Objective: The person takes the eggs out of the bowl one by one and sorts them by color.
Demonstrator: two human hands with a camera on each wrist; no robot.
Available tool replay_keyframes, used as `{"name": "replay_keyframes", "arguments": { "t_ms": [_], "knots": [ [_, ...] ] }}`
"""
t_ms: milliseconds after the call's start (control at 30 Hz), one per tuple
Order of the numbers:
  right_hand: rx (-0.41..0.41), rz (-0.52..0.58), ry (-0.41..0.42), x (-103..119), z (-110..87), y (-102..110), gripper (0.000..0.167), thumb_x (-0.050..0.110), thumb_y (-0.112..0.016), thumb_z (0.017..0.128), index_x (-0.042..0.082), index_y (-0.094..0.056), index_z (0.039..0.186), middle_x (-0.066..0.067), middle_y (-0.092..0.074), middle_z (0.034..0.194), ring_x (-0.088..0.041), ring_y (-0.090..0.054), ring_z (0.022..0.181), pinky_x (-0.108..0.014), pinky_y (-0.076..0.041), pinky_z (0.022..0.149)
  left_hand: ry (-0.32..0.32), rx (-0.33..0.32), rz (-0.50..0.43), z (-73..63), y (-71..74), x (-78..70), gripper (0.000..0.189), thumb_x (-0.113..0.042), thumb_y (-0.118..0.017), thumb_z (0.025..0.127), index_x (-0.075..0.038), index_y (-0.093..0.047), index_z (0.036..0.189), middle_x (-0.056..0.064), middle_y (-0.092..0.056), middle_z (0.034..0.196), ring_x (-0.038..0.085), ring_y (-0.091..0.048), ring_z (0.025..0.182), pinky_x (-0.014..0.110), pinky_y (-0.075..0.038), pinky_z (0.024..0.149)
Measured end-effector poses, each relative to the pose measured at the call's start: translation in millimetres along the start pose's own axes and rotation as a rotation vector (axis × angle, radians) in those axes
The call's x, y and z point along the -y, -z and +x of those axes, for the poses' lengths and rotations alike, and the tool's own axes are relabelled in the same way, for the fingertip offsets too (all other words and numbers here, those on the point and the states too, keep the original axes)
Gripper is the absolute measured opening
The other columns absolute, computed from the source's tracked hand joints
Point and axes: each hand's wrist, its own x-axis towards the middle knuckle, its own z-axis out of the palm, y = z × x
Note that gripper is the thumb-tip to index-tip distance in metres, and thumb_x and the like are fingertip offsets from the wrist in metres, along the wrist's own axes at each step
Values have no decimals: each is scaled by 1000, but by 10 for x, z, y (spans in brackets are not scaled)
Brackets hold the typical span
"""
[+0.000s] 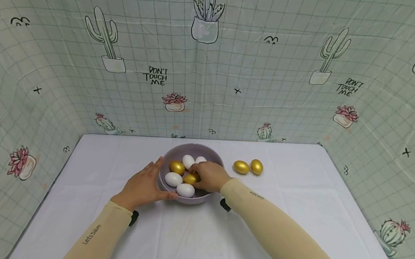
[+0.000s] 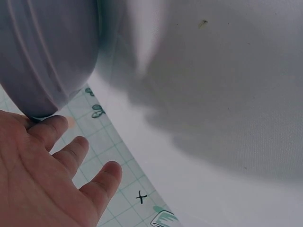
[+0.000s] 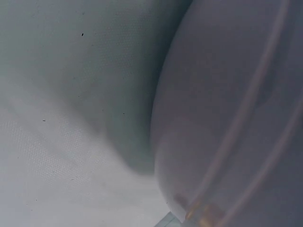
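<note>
A mauve bowl (image 1: pixel 210 151) stands on the white-covered table, with white eggs (image 1: pixel 173 179) and gold eggs inside. My right hand (image 1: pixel 214 176) reaches over the bowl's right rim and pinches a gold egg (image 1: pixel 191 179) between fingers and thumb. A second gold egg (image 1: pixel 176 167) lies to its left in the bowl. My left hand (image 1: pixel 142 186) rests against the bowl's left side, its fingers extended and its thumb along the front rim. The left wrist view shows those fingers (image 2: pixel 68 153) spread beside the bowl wall (image 2: pixel 52 52). Only the bowl's outside (image 3: pixel 227 104) fills the right wrist view; the right fingers are hidden there.
Two gold eggs, a left one (image 1: pixel 241 167) and a right one (image 1: pixel 256 167), lie on the table (image 1: pixel 176 248) to the right of the bowl. Behind and at both sides hangs a grid-patterned cloth (image 1: pixel 219 70) printed with cacti.
</note>
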Motion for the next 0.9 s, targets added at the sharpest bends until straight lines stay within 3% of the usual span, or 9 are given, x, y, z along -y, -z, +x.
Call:
{"name": "replay_keyframes", "arguments": {
  "t_ms": [200,533,900],
  "knots": [
    [-7,20,-1,2,-32,51,36,29,-78,88,16,-69,120,4,-65,103,-10,-57,87,-30,-50,83,0,7,-3,-9,11,-17,133,-82,-68,69,-3,-12,160,23,-30,158,40,-26,145,57,-32,110],
    [-89,76,-2,-34,-108,251,35,32,-78,88,14,-70,116,3,-68,107,-13,-61,94,-31,-50,87,-7,-1,-6,-8,13,-20,132,-80,-69,69,-2,-13,159,23,-30,157,41,-26,145,58,-33,108],
    [-141,168,-63,-201,-169,496,36,20,-78,86,12,-69,120,-1,-68,108,-17,-62,98,-34,-49,88,5,3,-20,-9,15,-17,133,-81,-70,68,-3,-11,160,23,-30,157,39,-25,146,57,-33,109]
  ]
}}
